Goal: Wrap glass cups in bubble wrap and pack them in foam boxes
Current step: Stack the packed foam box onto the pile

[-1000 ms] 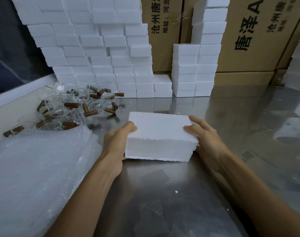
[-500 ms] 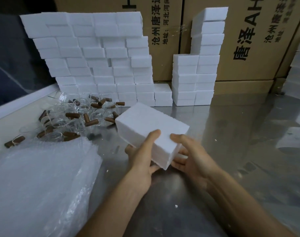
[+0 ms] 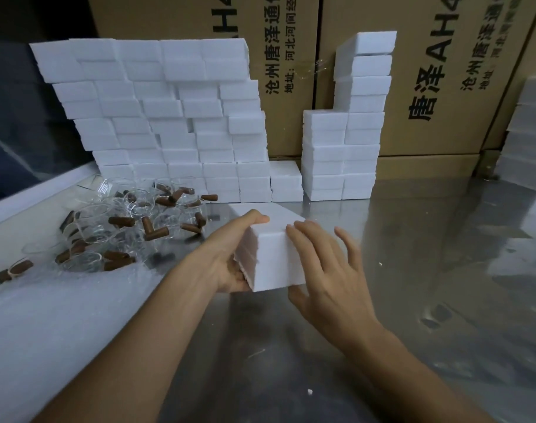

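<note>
A white foam box (image 3: pixel 274 257) is tilted up above the steel table (image 3: pixel 413 300) in front of me. My left hand (image 3: pixel 230 254) grips its left end, thumb over the top edge and fingers underneath. My right hand (image 3: pixel 324 270) lies flat against the box's near right face with fingers spread and straight. A pile of clear glass cups with brown handles (image 3: pixel 123 227) lies at the left. A heap of bubble wrap (image 3: pixel 46 331) covers the near left corner.
Stacks of white foam boxes (image 3: pixel 169 123) stand at the back left, with a taller narrow stack (image 3: pixel 346 141) at the back centre. Brown cardboard cartons (image 3: pixel 428 71) rise behind them. More foam boxes (image 3: pixel 526 141) stand at the right edge. Small foam crumbs dot the table.
The foam box was lifted off the table and turned on end. My left hand shifted to its left end, and my right hand moved from under the box onto its near face.
</note>
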Motion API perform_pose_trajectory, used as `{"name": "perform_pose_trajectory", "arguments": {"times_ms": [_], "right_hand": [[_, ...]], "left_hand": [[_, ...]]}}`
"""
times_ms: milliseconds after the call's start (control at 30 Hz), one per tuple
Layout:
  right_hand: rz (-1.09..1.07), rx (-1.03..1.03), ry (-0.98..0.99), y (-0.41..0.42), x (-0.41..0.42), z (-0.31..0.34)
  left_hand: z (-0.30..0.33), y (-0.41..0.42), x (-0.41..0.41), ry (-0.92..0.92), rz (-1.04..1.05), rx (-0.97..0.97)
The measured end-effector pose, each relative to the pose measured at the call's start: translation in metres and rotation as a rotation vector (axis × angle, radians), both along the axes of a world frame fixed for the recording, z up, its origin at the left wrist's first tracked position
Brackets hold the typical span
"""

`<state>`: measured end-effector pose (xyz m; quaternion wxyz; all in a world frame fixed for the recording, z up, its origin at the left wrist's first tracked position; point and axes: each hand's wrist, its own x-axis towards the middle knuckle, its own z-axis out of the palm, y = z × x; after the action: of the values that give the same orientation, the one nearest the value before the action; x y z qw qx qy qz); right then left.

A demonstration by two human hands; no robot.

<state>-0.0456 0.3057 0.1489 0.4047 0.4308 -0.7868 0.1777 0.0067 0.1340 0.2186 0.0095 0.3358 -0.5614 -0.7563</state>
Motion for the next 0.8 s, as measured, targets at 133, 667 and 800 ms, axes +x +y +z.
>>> {"name": "perform_pose_trajectory", "arguments": {"times_ms": [133,667,800], "right_hand": [[0.018,0.047,0.017,-0.002,-0.013,0.018],[-0.213,-0.026,0.186,-0.014,-0.199,0.181],[-0.238,0.038,0.205,-0.036,-0.235,0.191]], "left_hand": [[0.007,-0.004,-0.010,0.035,-0.071,0.004],[-0.113,0.000,-0.029,-0.096,-0.202,-1.703],[-0.109,0.003,-0.035,-0.112,-0.202,-1.692]]}}
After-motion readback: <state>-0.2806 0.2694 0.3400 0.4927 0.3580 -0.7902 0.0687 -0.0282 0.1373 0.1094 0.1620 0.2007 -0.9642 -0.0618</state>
